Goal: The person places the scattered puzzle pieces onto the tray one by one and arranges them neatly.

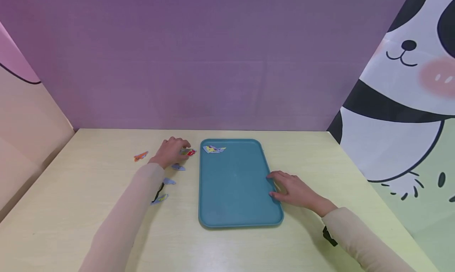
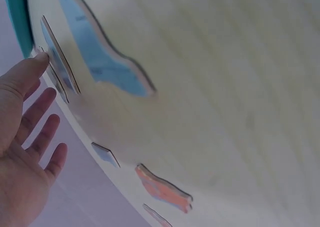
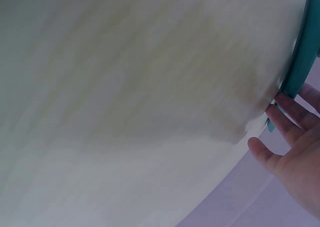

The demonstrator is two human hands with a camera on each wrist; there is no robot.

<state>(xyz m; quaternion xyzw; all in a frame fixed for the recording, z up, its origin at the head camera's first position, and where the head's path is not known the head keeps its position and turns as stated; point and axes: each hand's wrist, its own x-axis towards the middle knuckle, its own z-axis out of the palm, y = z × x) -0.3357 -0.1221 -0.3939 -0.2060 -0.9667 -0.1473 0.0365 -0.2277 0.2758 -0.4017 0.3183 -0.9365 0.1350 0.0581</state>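
My left hand (image 1: pixel 172 151) reaches over a red and green flat puzzle piece (image 1: pixel 191 152) left of the tray. In the left wrist view the thumb touches a thin piece (image 2: pixel 57 82) on the table, and the other fingers are loosely extended. A blue piece (image 1: pixel 178 167) lies just below this hand. My right hand (image 1: pixel 295 189) rests its fingertips on the right rim of a blue-green tray (image 1: pixel 236 185), its fingers fairly straight in the right wrist view. One yellow and purple piece (image 1: pixel 214 149) lies in the tray's upper left corner.
An orange piece (image 1: pixel 141 156) lies farther left on the pale wooden table (image 1: pixel 71 193). Another blue piece (image 1: pixel 169 181) and a blue-yellow piece (image 1: pixel 160 199) lie beside the left forearm. A purple wall (image 1: pixel 199 66) stands behind the table's back edge.
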